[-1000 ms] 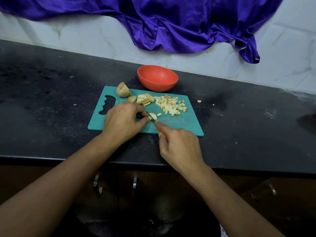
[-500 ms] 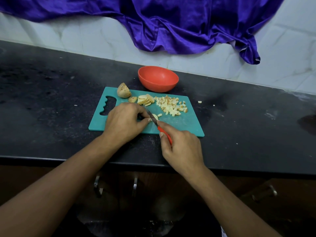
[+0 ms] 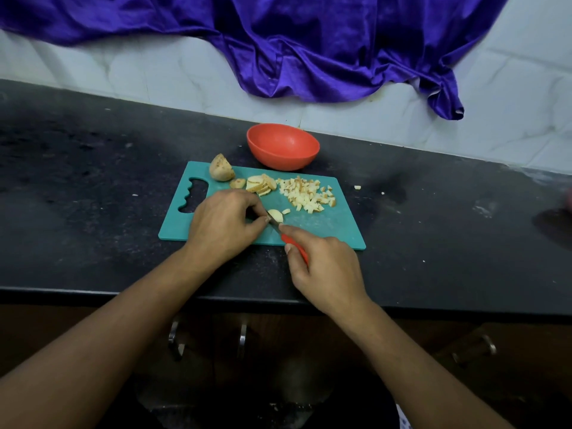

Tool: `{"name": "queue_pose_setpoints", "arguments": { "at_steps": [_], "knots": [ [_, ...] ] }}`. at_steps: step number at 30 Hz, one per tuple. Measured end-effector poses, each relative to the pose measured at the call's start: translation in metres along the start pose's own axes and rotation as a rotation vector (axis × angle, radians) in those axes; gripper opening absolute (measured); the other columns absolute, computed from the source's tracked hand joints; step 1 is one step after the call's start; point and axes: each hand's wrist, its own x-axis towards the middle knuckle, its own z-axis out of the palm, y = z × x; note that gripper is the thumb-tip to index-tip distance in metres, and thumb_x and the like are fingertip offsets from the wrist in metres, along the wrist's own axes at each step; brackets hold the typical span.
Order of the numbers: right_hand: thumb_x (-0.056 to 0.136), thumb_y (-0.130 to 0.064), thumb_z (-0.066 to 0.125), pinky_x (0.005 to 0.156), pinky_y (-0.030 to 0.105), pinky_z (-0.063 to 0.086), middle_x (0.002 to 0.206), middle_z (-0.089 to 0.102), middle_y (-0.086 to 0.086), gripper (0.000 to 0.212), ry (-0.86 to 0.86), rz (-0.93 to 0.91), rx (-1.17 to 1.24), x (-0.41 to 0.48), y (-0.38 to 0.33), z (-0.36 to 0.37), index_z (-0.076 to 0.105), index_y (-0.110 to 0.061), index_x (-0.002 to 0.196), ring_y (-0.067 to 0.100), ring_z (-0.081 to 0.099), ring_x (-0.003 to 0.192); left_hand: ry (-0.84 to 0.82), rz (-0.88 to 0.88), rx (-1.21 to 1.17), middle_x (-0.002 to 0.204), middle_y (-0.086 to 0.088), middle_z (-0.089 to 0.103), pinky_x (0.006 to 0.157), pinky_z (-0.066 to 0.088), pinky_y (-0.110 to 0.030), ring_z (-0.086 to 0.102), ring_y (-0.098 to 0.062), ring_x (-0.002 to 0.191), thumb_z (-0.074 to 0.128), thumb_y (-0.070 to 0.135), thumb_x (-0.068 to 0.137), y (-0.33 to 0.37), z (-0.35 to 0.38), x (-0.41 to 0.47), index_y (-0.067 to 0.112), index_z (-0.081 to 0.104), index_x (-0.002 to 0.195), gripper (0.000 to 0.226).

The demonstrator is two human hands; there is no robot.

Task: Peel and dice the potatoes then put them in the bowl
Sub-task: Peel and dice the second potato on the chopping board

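A teal cutting board (image 3: 328,226) lies on the black counter. On it my left hand (image 3: 224,224) pins a small potato piece (image 3: 275,215) with its fingertips. My right hand (image 3: 325,267) grips a red-handled knife (image 3: 294,244), and the blade rests against that piece. A heap of diced potato (image 3: 308,193) sits at the board's far right. Potato slices (image 3: 261,183) lie beside the heap, with an unpeeled potato chunk (image 3: 220,171) at the far left corner. Behind the board stands an orange bowl (image 3: 283,147) with nothing visible in it.
Two stray potato bits (image 3: 357,187) lie on the counter right of the board. A purple cloth (image 3: 309,48) hangs over the white tiled wall behind. Cabinet handles (image 3: 176,339) show below the counter's front edge.
The knife blade has come down from a raised angle onto the potato piece. My left hand stays in place on the piece.
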Motion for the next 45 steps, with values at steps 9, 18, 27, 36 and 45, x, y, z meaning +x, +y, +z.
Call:
{"name": "queue_pose_setpoints", "arguments": {
  "at_steps": [9, 18, 27, 36, 45],
  "knots": [
    [0.103, -0.019, 0.061, 0.053, 0.017, 0.035, 0.053, 0.054, -0.022, 0.034, 0.153, 0.268, 0.753, 0.002, 0.018, 0.008, 0.066, -0.029, 0.135, 0.001, 0.043, 0.049, 0.012, -0.021, -0.002, 0.09, 0.017, 0.067, 0.076, 0.055, -0.037, 0.063, -0.009, 0.093, 0.068, 0.046, 0.085, 0.005, 0.004, 0.002, 0.032, 0.068, 0.102, 0.023],
    [0.103, -0.018, 0.06, 0.05, 0.018, 0.032, 0.049, 0.049, -0.02, 0.034, 0.156, 0.272, 0.798, 0.001, 0.019, 0.006, 0.066, -0.028, 0.136, 0.003, 0.038, 0.047, 0.025, -0.012, 0.168, 0.091, 0.006, 0.063, 0.068, 0.05, -0.036, 0.059, -0.019, 0.092, 0.07, 0.062, 0.081, 0.019, 0.02, 0.012, 0.027, 0.069, 0.093, 0.037],
    [0.103, -0.026, 0.06, 0.05, 0.028, 0.034, 0.053, 0.05, -0.011, 0.034, 0.148, 0.261, 0.726, 0.001, 0.019, 0.008, 0.063, -0.036, 0.136, 0.009, 0.039, 0.049, -0.133, 0.017, -0.013, 0.112, 0.013, 0.072, 0.085, 0.055, -0.037, 0.063, -0.009, 0.105, 0.074, 0.041, 0.085, -0.001, 0.001, 0.015, 0.032, 0.074, 0.114, 0.03],
    [0.104, -0.038, 0.049, 0.066, 0.03, 0.05, 0.096, 0.072, -0.01, 0.044, 0.013, 0.192, 0.165, 0.006, -0.006, -0.006, 0.051, -0.041, 0.148, 0.007, 0.058, 0.072, -0.111, 0.032, -0.145, 0.119, 0.012, 0.073, 0.099, 0.055, -0.036, 0.065, -0.003, 0.11, 0.081, 0.037, 0.084, -0.013, -0.001, 0.01, 0.028, 0.077, 0.116, 0.034],
    [0.105, -0.035, 0.044, 0.066, 0.032, 0.046, 0.092, 0.071, -0.005, 0.046, 0.002, 0.168, -0.009, 0.012, -0.031, -0.005, 0.045, -0.036, 0.151, 0.015, 0.064, 0.082, -0.046, 0.0, -0.158, 0.102, 0.016, 0.076, 0.093, 0.056, -0.035, 0.067, -0.002, 0.097, 0.082, 0.039, 0.083, -0.013, 0.002, 0.008, 0.029, 0.081, 0.103, 0.022]
  ]
}}
